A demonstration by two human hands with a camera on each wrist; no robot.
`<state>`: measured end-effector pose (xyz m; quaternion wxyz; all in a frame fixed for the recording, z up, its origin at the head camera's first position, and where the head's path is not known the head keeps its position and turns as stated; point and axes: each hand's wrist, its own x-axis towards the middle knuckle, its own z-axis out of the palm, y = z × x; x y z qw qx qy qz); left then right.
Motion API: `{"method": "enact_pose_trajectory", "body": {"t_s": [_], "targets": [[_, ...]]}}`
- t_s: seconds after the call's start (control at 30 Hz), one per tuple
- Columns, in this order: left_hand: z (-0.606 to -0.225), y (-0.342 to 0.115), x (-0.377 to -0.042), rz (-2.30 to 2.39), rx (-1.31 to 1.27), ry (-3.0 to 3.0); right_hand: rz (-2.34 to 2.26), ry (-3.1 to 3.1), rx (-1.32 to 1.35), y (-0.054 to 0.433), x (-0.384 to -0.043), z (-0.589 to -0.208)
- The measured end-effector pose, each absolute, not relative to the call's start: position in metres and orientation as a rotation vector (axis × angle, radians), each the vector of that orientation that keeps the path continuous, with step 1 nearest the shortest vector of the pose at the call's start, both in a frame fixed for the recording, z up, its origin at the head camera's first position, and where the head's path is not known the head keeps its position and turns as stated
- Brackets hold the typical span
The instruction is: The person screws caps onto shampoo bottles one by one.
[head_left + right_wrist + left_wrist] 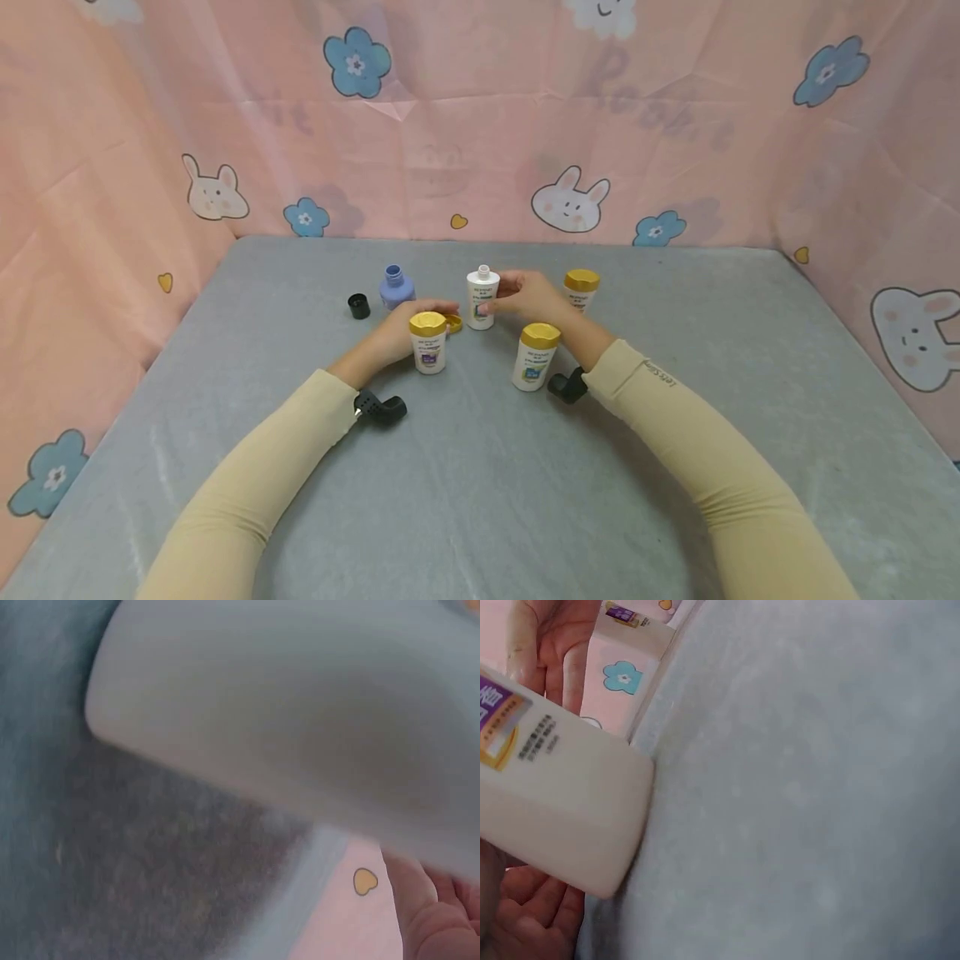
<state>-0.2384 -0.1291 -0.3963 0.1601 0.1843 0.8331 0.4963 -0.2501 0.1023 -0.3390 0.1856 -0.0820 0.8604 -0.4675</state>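
My right hand [528, 296] grips a white bottle [482, 300] with a bare narrow neck, thumb across its label, upright near the table's middle. My left hand [405, 332] is partly hidden behind a gold-capped white bottle [428, 346]; its visible fingers reach out fairly straight above a loose gold cap [453, 323]. Whether they touch the cap is hidden. In the left wrist view a purple-labelled white bottle [562, 780] covers part of the hand. In the right wrist view a blurred pale bottle [285, 720] fills the foreground, with part of a hand [439, 911] at lower right.
Beside my left hand stands an uncapped blue-violet bottle [397, 289], with a black cap [358, 306] to its left. Gold-capped white bottles stand in front of my right wrist [534, 362] and behind it [581, 287]. A pink patterned curtain [480, 125] hangs behind the grey table [450, 492].
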Motion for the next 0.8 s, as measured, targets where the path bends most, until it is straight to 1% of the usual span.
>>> {"method": "enact_pose_trajectory", "body": {"t_s": [0.23,0.43,0.53,0.8], "targets": [[-0.391,-0.133,-0.237,1.456,0.462,2.357,-1.313,2.445,-0.175,0.102,-0.25,-0.34],[-0.368,-0.141,-0.232,1.519,0.32,2.341,-1.3,2.47,-0.158,0.109,-0.247,-0.334],[-0.355,-0.145,-0.231,1.597,0.299,2.303,-1.349,2.455,-0.182,0.114,-0.244,-0.325],[-0.322,-0.144,-0.224,1.786,0.368,2.286,-1.486,2.471,-0.296,0.13,-0.231,-0.293]]}}
